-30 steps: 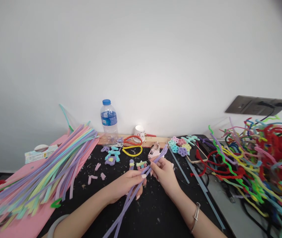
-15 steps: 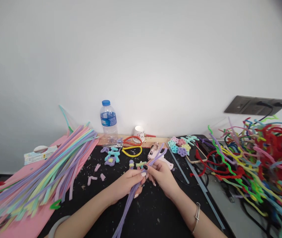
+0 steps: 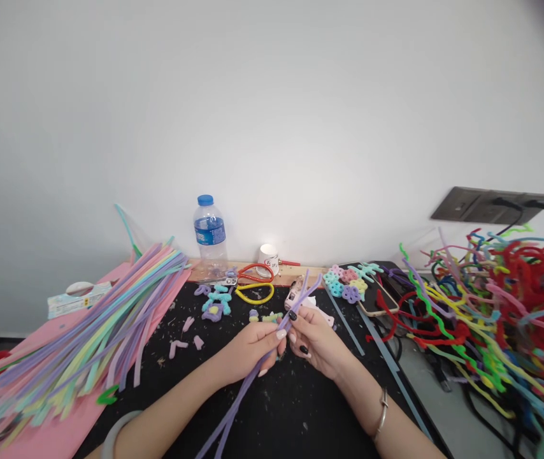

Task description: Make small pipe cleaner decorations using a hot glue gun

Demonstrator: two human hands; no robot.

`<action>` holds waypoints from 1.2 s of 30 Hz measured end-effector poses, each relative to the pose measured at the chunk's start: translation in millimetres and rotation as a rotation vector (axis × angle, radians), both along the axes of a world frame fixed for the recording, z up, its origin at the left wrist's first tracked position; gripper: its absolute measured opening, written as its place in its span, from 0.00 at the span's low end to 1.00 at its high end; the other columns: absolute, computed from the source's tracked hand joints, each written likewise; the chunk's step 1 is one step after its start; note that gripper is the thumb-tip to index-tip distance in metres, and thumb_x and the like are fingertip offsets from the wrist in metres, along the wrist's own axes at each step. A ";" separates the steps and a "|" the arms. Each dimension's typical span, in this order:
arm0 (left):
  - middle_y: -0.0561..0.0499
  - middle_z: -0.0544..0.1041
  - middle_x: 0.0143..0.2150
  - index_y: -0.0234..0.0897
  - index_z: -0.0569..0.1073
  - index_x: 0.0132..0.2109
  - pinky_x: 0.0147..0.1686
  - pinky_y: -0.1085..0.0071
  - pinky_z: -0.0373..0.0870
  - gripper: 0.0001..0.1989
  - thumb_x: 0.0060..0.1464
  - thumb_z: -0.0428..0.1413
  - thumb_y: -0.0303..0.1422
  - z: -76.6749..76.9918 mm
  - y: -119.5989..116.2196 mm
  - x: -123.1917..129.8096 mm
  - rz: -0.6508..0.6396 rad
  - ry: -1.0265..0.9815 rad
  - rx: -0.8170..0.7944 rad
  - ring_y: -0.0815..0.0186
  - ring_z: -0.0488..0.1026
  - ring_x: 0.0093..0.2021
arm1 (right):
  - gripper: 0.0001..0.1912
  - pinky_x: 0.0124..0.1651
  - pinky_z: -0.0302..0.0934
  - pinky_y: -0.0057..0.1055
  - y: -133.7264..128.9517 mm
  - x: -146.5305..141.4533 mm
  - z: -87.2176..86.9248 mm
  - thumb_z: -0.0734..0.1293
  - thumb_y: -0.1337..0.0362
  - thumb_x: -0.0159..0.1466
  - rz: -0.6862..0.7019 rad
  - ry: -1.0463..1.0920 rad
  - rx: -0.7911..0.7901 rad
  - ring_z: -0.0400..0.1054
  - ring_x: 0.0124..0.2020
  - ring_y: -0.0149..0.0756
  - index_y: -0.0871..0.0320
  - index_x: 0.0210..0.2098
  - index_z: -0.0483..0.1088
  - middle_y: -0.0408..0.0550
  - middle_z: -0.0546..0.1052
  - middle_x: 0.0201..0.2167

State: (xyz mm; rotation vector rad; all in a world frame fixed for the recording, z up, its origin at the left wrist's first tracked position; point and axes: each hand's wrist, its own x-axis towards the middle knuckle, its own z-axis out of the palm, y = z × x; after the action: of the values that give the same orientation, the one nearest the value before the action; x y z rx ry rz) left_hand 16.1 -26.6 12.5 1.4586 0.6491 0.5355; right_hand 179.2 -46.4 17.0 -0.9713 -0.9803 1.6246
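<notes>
Several long purple pipe cleaners (image 3: 239,401) run from the lower middle up between my hands, their tips spread above the fingers. My left hand (image 3: 255,349) is closed on them, thumb and fingers pinching the strands. Just right of it, my right hand (image 3: 314,336) pinches the same strands between thumb and forefinger, higher up. Behind the hands lies a pale pink glue gun (image 3: 317,308), partly covered by the right hand. A turquoise and purple figure (image 3: 216,303) rests on the black mat to the left, near short pink pieces (image 3: 178,347).
Pastel pipe cleaners (image 3: 90,325) pile on the left; a tangled heap (image 3: 515,319) fills the right. Along the back stand a bottle (image 3: 210,233) and a paper cup (image 3: 269,260), near red and yellow handled scissors (image 3: 255,293). Flower shapes (image 3: 346,282) lie beside a phone (image 3: 378,301).
The lower ends of the purple pipe cleaners have swung left and spread apart. Their upper tips have shifted, and my right hand's fingers have changed position on the strands.
</notes>
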 end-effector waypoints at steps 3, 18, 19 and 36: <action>0.60 0.59 0.12 0.35 0.66 0.28 0.17 0.77 0.50 0.20 0.58 0.45 0.46 5.1 1.3 -1.2 -0.039 0.030 0.045 0.75 0.53 0.12 | 0.16 0.13 0.45 0.19 -0.9 2.2 3.1 0.70 0.52 0.53 0.018 0.046 -0.032 0.49 0.11 0.20 0.59 0.26 0.67 0.36 0.64 0.15; 0.52 0.73 0.24 0.37 0.72 0.25 0.31 0.72 0.57 0.17 0.58 0.44 0.32 28.7 13.1 -7.7 0.074 0.436 0.590 0.64 0.67 0.26 | 0.09 0.26 0.60 0.23 -0.3 -2.2 5.7 0.72 0.60 0.52 -0.112 -0.029 0.087 0.65 0.22 0.28 0.60 0.25 0.74 0.42 0.74 0.21; 0.51 0.73 0.24 0.37 0.71 0.26 0.31 0.71 0.57 0.17 0.58 0.44 0.32 27.9 14.0 -7.9 0.105 0.458 0.600 0.64 0.68 0.27 | 0.08 0.29 0.61 0.24 -1.3 -2.9 7.6 0.71 0.61 0.52 -0.108 -0.020 0.094 0.67 0.25 0.30 0.59 0.28 0.75 0.44 0.75 0.24; 0.56 0.62 0.20 0.33 0.71 0.30 0.24 0.74 0.54 0.17 0.57 0.47 0.41 28.8 11.0 3.5 0.111 0.135 0.174 0.70 0.58 0.22 | 0.10 0.29 0.55 0.26 -0.6 2.3 6.5 0.67 0.63 0.57 -0.003 0.279 0.065 0.65 0.28 0.31 0.60 0.36 0.75 0.46 0.73 0.24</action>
State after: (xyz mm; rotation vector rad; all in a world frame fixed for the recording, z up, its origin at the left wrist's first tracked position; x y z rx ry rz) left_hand 19.6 -15.6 41.3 1.6391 0.8102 0.5944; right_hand 181.4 -47.0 23.5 -0.6797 -0.8336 1.6626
